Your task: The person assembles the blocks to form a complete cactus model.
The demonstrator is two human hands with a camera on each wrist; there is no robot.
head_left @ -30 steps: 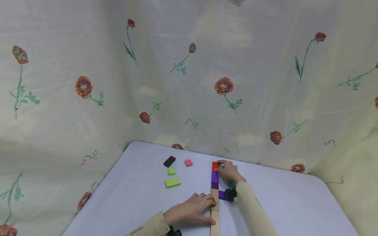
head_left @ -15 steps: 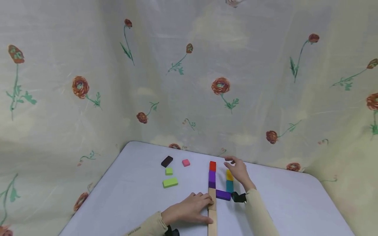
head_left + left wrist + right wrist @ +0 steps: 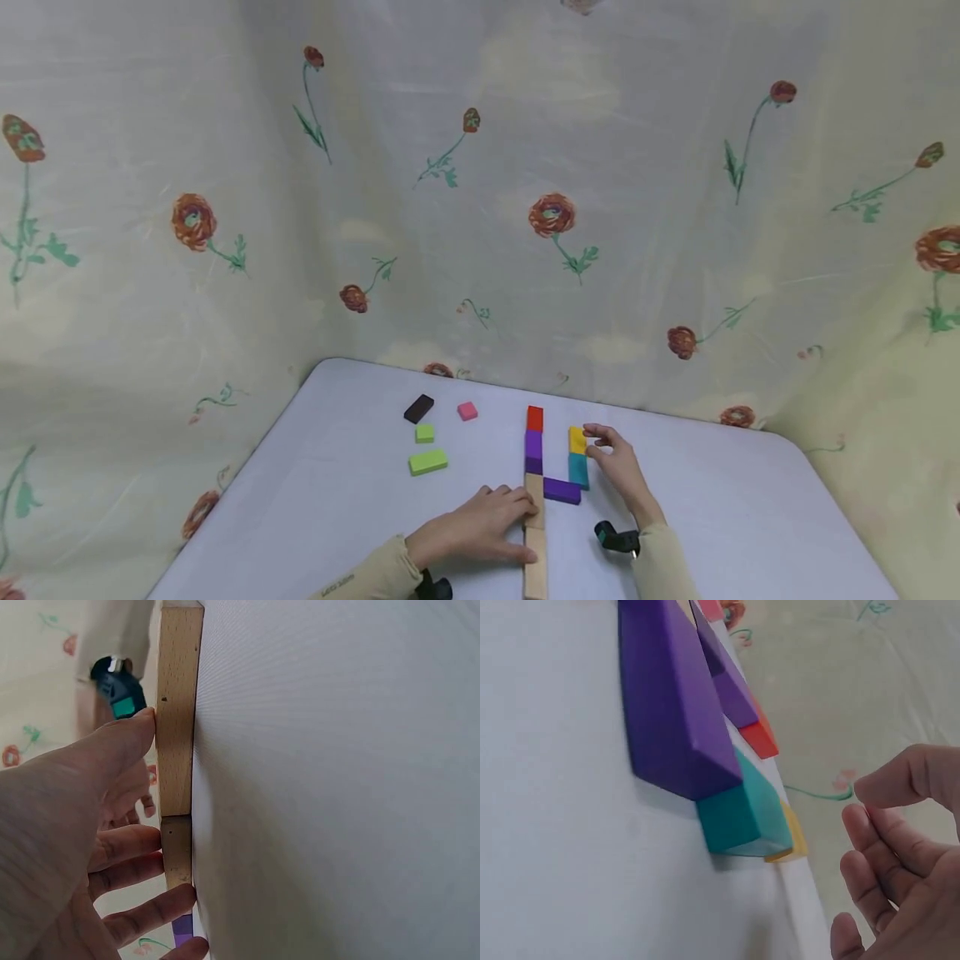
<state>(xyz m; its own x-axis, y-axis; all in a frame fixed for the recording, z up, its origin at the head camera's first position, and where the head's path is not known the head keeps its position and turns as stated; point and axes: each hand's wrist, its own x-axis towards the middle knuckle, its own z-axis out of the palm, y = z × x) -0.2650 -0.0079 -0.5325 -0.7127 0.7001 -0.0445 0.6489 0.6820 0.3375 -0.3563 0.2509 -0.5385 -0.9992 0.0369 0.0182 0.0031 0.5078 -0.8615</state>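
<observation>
My left hand (image 3: pixel 483 527) rests along the left side of two wooden blocks (image 3: pixel 535 560) laid end to end, its thumb and fingertips touching them. Beyond them, in line, lie a purple block (image 3: pixel 533 451) and a red block (image 3: pixel 535 418). A second purple block (image 3: pixel 562 491) juts out to the right, with a teal block (image 3: pixel 578 471) and a yellow block (image 3: pixel 577 439) running away from its far end. Just right of the yellow block is my right hand (image 3: pixel 621 471), fingers loosely bent and holding nothing; the right wrist view shows that hand (image 3: pixel 907 862) apart from the blocks.
On the left of the white table (image 3: pixel 315 467) lie a black block (image 3: pixel 418 408), a pink block (image 3: pixel 467 411), a small green block (image 3: pixel 424 433) and a longer green block (image 3: pixel 428 462). A flowered curtain (image 3: pixel 420 208) hangs behind the table.
My right hand has left the red block and moved right and nearer, beside the yellow block. The yellow and teal blocks are uncovered. My left hand has kept its place on the wooden blocks.
</observation>
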